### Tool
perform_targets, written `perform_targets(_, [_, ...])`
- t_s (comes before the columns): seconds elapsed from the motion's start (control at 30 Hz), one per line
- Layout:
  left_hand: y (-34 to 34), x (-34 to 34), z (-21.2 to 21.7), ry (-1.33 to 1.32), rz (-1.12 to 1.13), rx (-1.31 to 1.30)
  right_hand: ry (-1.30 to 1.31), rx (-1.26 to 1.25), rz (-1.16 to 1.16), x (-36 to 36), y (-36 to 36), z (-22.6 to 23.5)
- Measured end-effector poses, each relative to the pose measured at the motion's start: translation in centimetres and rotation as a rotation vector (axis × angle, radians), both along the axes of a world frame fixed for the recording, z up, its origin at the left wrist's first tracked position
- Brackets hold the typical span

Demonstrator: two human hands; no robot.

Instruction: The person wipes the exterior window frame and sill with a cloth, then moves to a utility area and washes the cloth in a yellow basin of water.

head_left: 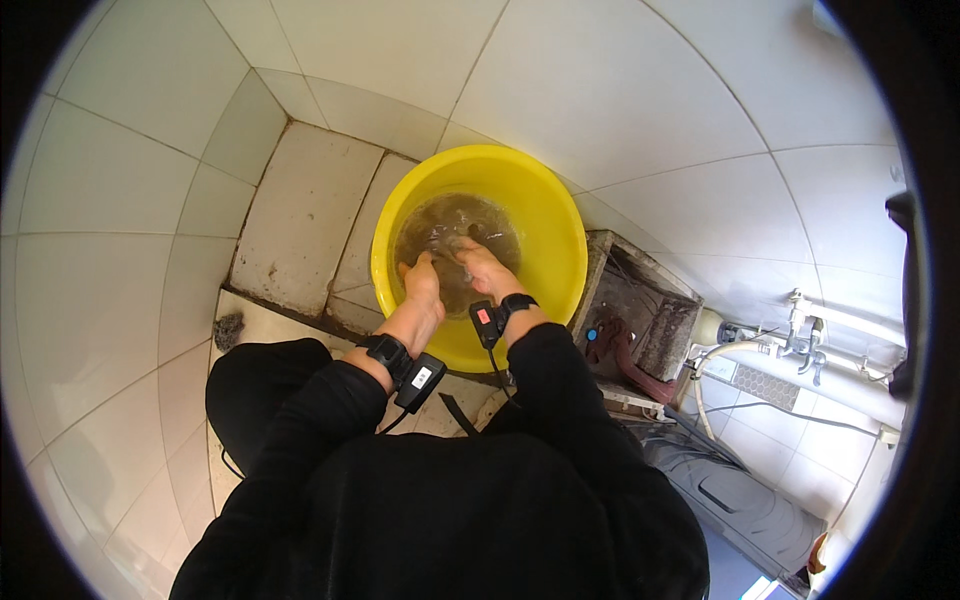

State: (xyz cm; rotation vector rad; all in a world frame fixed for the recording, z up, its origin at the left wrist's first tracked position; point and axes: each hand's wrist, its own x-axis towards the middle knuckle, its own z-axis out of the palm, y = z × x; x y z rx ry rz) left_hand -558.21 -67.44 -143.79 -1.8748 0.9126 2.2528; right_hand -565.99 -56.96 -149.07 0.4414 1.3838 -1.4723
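Note:
A round yellow basin [555,210] stands on the tiled floor against the wall, with murky brownish water [440,215] in its bottom. Both my hands reach down into it, side by side and a little apart. My left hand [422,280] is dipped at the left of the water; its fingers are mostly hidden below the surface. At the water's middle, my right hand [482,262] has its fingers loosely stretched out, their tips wet or under water. Nothing shows clearly in either hand. Each wrist wears a black strap with a small black box.
Right of the basin is a dirty open trough [640,320] holding a dark red hose [640,370] and a blue cap. Taps and pipes [800,340] run along the right wall, above a grey plastic object [730,490]. A dark scrubbing pad [229,330] lies at the left.

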Motion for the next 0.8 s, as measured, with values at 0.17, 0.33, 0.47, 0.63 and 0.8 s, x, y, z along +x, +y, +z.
perform_targets(0.17, [-0.5,-1.1,2.6,0.185,0.150,0.238,0.056,-0.257,0.031,0.7,-0.7,9.5])
perform_targets(0.33, [-1.2,-1.6,5.2,0.388,0.094,0.449,1.045,0.038,0.215,4.6,-1.0,15.0])
perform_targets(0.47, [0.6,-1.4,6.0,0.364,0.044,0.358,1.236,0.399,0.399,3.1,-0.8,14.5])
perform_targets(0.63, [0.9,-2.1,4.2,0.191,0.091,0.181,1.053,0.639,0.369,3.1,-1.6,14.4])
perform_targets(0.8, [-0.6,-1.8,2.2,0.100,-0.080,0.094,1.146,0.402,0.477,5.5,-1.3,14.7])
